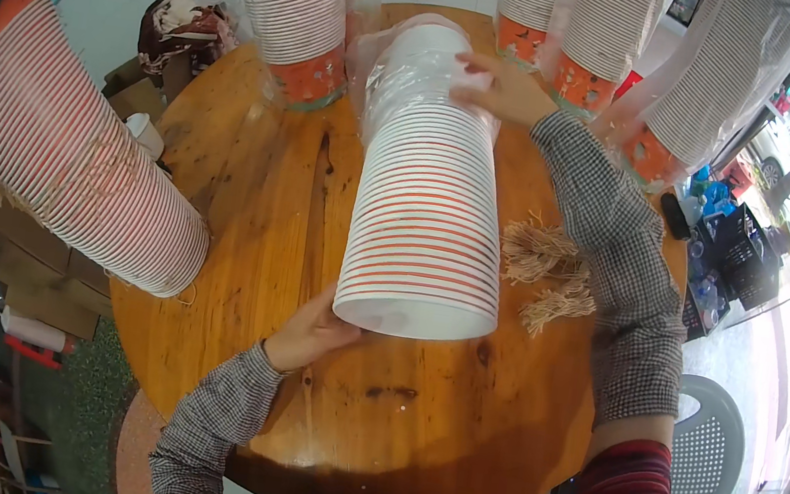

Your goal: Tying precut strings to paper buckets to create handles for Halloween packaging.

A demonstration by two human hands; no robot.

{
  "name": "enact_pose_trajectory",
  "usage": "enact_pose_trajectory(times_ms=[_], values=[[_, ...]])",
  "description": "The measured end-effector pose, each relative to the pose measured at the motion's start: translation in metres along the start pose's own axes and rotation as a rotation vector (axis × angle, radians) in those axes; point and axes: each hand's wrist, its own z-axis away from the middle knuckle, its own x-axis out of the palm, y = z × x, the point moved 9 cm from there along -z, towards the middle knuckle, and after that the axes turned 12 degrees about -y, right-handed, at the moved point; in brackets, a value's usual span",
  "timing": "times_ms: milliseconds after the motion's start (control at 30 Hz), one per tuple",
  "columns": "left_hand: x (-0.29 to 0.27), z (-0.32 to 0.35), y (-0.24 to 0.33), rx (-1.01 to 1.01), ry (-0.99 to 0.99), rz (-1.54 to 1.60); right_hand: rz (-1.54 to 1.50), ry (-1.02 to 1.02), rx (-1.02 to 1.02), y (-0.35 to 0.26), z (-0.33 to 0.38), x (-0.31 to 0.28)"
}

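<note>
A long stack of nested white paper buckets [427, 221] with thin orange bands leans over the wooden table, its wide open end toward me. Clear plastic bag film [400, 81] is bunched round the far, narrow end. My left hand [310, 333] supports the near rim from the left, its fingers partly hidden beneath the stack. Up at the far end, my right hand [500, 92] has its fingers closed on the plastic film at the stack's right side. Bundles of tan raffia-like string [547, 258] lie to the right of the stack.
Another bucket stack [91, 144], tied with string, leans at the left. Plastic-wrapped stacks [292, 10] stand along the table's [232, 325] far side, with several more [600, 43] at the far right. A grey plastic chair [706, 463] and black crates [745, 254] stand beyond the right edge.
</note>
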Motion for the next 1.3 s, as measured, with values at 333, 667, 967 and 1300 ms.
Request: enact_pose_trajectory(times_ms=[333, 667, 967, 1300], values=[[-0.083, -0.077, 0.045, -0.065, -0.161, -0.199, -0.621, 0.085, 0.392, 0.101, 0.053, 0.053], [-0.151, -0.196, 0.004, 0.007, 0.198, 0.355, -1.04, 0.076, 0.363, 0.135, 0.067, 0.108], [-0.271, -0.27, 0.011, 0.071, 0.695, 0.16, 0.096, 0.246, 0.502, 0.205, -0.017, 0.057], [-0.245, -0.201, -0.023, 0.32, 0.856, 0.205, -0.408, 0.726, 0.515, 0.19, 0.046, 0.079]])
